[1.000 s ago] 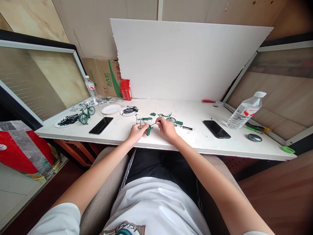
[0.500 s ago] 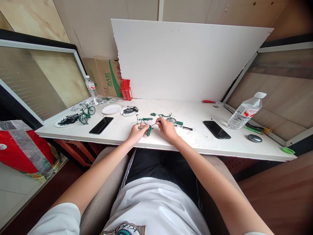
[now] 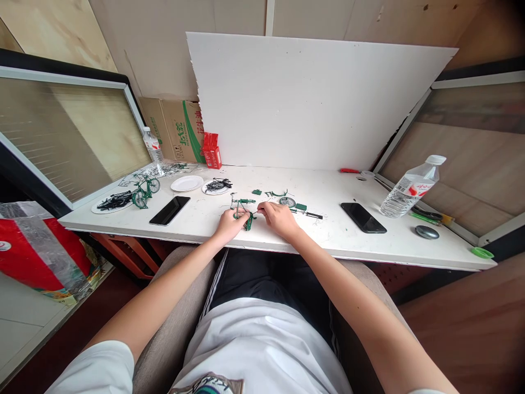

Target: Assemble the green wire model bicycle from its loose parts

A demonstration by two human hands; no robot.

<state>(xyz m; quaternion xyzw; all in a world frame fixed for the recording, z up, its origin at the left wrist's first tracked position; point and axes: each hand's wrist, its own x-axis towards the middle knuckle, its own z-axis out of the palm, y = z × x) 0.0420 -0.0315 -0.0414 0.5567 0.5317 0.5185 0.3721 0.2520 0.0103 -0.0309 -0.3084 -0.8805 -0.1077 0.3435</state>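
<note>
Left hand (image 3: 230,224) pinched tight, thumb and fingers on a part-built green bicycle (image 3: 248,221), well to the right of the silver-edged phone (image 3: 169,210) on the white tabletop (image 3: 200,221)! Right hand (image 3: 279,218) in close too, farther right of that phone, fingertips gripping a thin rod (image 3: 255,213) that points straight toward the little machine; whether its tip is seated, you can't tell from up here.

So how does the build stand? A fair portion looks joined, by my reading: slim tubes rise past the left fingertips, with a denser green section at the near end. But plenty seems left, because look at the loose stock, farther right of the phone than the held piece: a spoked wheel (image 3: 287,202), a flat green piece (image 3: 301,207), a black bar (image 3: 314,215), all lying apart from it. One complete-looking bicycle (image 3: 143,193) stands near the phone, to its left and slightly beyond, on two wheels; against that, I'd call the held one roughly midway.

And the looks of it! Deep green, spindly, all thin tubing, with fingers hiding its middle; the exact tilt is hard to call, and the finest joints are too small to make out.
</note>
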